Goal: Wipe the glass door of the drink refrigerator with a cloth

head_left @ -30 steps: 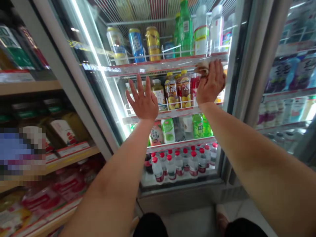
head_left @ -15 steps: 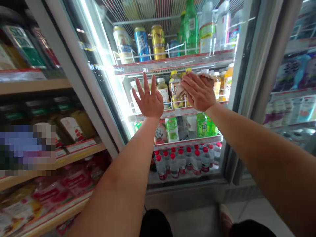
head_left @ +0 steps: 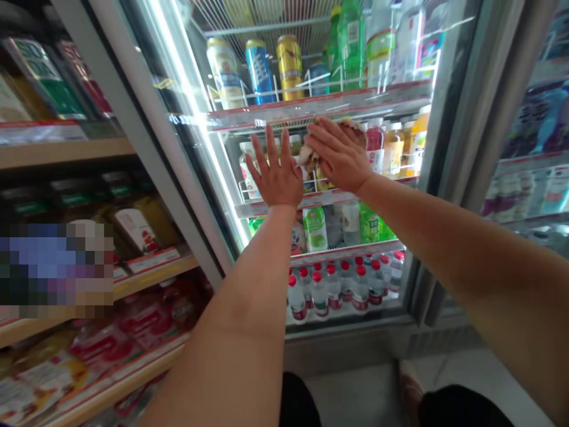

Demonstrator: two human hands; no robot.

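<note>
My left hand (head_left: 281, 178) lies with its palm toward the glass door (head_left: 267, 116) of a lit drinks fridge, fingers spread and nothing in them. To its right, my right hand (head_left: 341, 155) presses a crumpled light cloth (head_left: 310, 156) on the glass. The cloth sticks out past the fingertips and along the hand's upper edge; the rest is hidden under the palm. Behind the glass, juice bottles (head_left: 393, 148) stand at hand height, partly covered by both hands.
Cans (head_left: 290, 68) and green bottles (head_left: 349, 44) fill the shelf above. Below are cartons (head_left: 315, 228) and red-capped water bottles (head_left: 319, 295). A metal door frame (head_left: 484, 101) runs down the right. Wooden shelves (head_left: 155, 276) with packaged goods stand close on the left.
My right hand has slid left with the cloth, closer to my left hand. The view has shifted slightly; my left hand stays spread at the glass.
</note>
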